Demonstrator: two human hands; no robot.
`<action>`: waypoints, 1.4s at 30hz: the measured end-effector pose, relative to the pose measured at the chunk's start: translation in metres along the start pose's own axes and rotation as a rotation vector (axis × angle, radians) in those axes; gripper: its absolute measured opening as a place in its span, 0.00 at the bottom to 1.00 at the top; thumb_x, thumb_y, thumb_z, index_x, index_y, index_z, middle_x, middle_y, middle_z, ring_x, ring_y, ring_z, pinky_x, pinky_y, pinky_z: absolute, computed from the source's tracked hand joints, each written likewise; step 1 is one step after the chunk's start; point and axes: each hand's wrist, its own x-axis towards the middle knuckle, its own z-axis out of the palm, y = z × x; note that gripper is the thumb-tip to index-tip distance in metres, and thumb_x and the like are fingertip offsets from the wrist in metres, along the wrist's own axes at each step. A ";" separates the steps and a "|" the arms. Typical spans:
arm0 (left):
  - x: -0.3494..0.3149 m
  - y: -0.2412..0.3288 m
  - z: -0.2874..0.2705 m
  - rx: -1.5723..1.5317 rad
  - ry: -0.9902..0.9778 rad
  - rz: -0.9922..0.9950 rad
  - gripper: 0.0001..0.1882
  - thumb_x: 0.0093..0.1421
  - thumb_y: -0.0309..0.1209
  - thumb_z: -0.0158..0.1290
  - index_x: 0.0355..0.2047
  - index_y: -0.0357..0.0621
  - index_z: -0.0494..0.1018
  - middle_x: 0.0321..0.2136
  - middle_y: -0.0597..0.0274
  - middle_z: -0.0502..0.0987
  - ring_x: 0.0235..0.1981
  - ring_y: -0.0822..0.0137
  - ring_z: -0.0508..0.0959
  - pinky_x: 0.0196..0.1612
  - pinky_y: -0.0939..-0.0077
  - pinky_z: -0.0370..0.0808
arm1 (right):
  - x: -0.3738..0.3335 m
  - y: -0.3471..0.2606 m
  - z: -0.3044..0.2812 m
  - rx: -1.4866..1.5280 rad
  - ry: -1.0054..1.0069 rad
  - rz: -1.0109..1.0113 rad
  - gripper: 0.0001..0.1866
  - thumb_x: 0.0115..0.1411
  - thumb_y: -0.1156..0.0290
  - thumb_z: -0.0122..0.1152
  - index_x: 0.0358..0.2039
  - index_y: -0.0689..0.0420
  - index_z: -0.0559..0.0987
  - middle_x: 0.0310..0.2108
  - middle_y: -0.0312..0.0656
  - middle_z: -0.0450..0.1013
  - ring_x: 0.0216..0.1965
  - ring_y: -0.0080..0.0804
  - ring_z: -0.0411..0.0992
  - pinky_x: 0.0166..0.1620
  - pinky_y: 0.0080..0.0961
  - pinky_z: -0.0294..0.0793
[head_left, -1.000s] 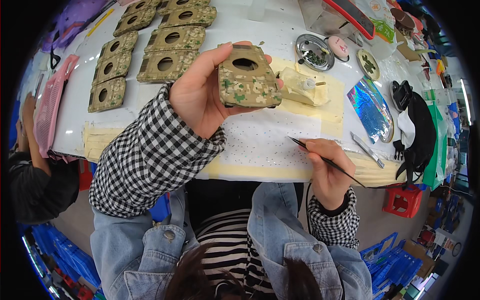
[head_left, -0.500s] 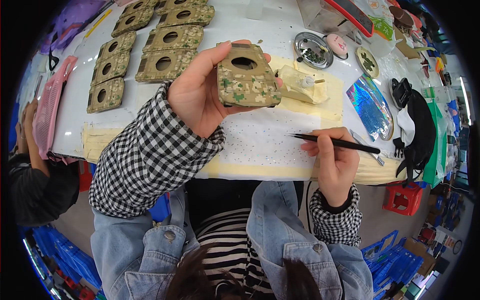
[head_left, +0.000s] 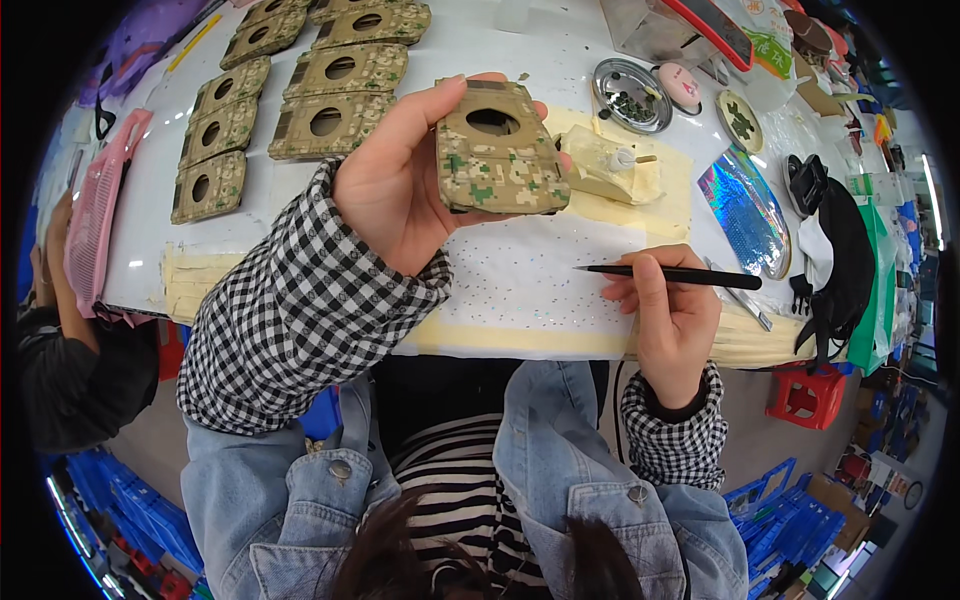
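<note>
My left hand [head_left: 395,190] is closed around a camouflage-patterned shell [head_left: 500,165], a boxy tan and green piece with an oval hole in its upper part. It is held above the table, tilted so the top faces me. In my right hand [head_left: 670,315] is a pair of black tweezers [head_left: 690,274], gripped between thumb and fingers with the tips pointing left. Those tips hover over a white sheet [head_left: 520,255] scattered with tiny specks, and look pressed together. Whether they pinch anything is too small to tell.
Several similar camouflage shells [head_left: 325,115] stand in rows at the far left. Right of the held shell sits a tape-covered block [head_left: 610,165]. Beyond lie a round dish [head_left: 632,95], a shiny blue pouch [head_left: 745,210] and a black strap [head_left: 840,270]. Another person's arm [head_left: 60,270] shows at left.
The tweezer tips, slightly apart before, now look closed together. The held shell has turned a little and shifted slightly right. Both hands otherwise stay nearly where they were.
</note>
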 end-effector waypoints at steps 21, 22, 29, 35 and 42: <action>0.000 0.000 0.000 0.012 -0.006 -0.009 0.23 0.65 0.40 0.29 0.55 0.39 0.58 0.55 0.42 0.58 0.51 0.45 0.67 0.44 0.64 0.78 | 0.000 0.001 -0.001 -0.007 -0.025 -0.022 0.09 0.61 0.71 0.50 0.31 0.65 0.71 0.25 0.41 0.74 0.24 0.19 0.71 0.26 0.12 0.66; 0.000 0.000 0.000 0.013 0.001 -0.009 0.23 0.65 0.40 0.29 0.55 0.39 0.58 0.55 0.42 0.58 0.51 0.45 0.67 0.44 0.64 0.78 | 0.000 0.001 -0.001 -0.022 -0.030 -0.029 0.09 0.62 0.71 0.49 0.31 0.64 0.71 0.25 0.42 0.74 0.24 0.20 0.71 0.26 0.12 0.66; 0.000 0.001 -0.002 0.022 -0.012 -0.013 0.23 0.65 0.40 0.29 0.55 0.39 0.57 0.55 0.42 0.59 0.51 0.45 0.67 0.44 0.64 0.78 | -0.001 0.001 -0.003 -0.042 -0.051 -0.045 0.10 0.62 0.70 0.48 0.32 0.65 0.70 0.26 0.43 0.73 0.25 0.22 0.72 0.28 0.14 0.67; 0.000 0.001 0.001 0.036 0.026 -0.007 0.23 0.66 0.40 0.29 0.55 0.38 0.57 0.55 0.42 0.59 0.51 0.45 0.67 0.43 0.64 0.78 | -0.003 -0.002 0.002 0.082 -0.046 -0.129 0.06 0.60 0.74 0.52 0.33 0.65 0.71 0.29 0.41 0.73 0.28 0.21 0.72 0.31 0.14 0.69; 0.000 0.001 -0.001 0.030 0.006 -0.006 0.24 0.65 0.41 0.30 0.55 0.38 0.57 0.55 0.42 0.59 0.51 0.45 0.67 0.43 0.64 0.78 | 0.003 -0.001 0.012 -0.025 -0.111 -0.087 0.07 0.60 0.74 0.51 0.32 0.66 0.72 0.26 0.41 0.73 0.26 0.22 0.72 0.29 0.14 0.70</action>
